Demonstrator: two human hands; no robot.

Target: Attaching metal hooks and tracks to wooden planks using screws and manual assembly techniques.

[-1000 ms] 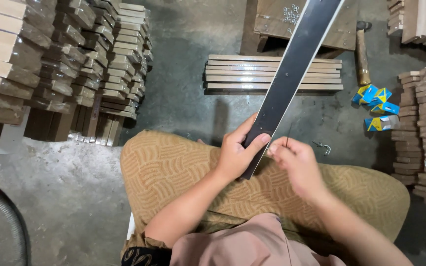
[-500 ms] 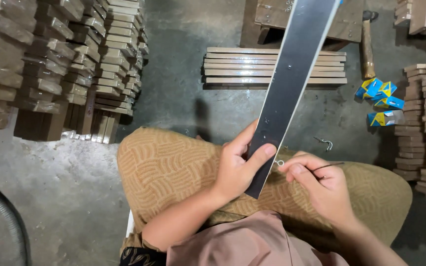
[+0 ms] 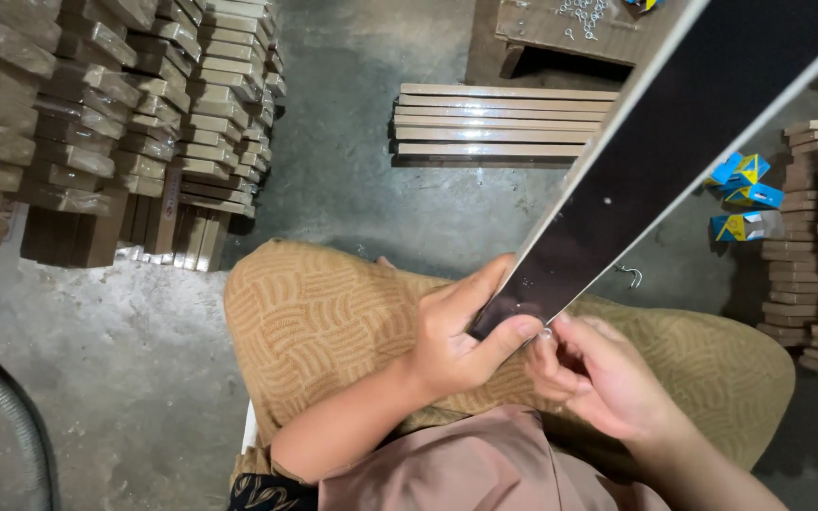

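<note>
Both hands meet at the dark strip's (image 3: 655, 161) near end: left hand (image 3: 461, 336) clenched around it to steady it over the lap, right hand (image 3: 594, 378) pinching something small at its tip.

The person is wearing loose tan trousers (image 3: 324, 322) printed with a woven basket-like pattern of curved lines, filling the frame from nine to three o'clock. A plain dusty-pink top (image 3: 466, 473) is showing at six o'clock, its short sleeves leaving both forearms bare. A dark patterned fabric edge (image 3: 267, 494) is peeking out at seven o'clock.
</note>
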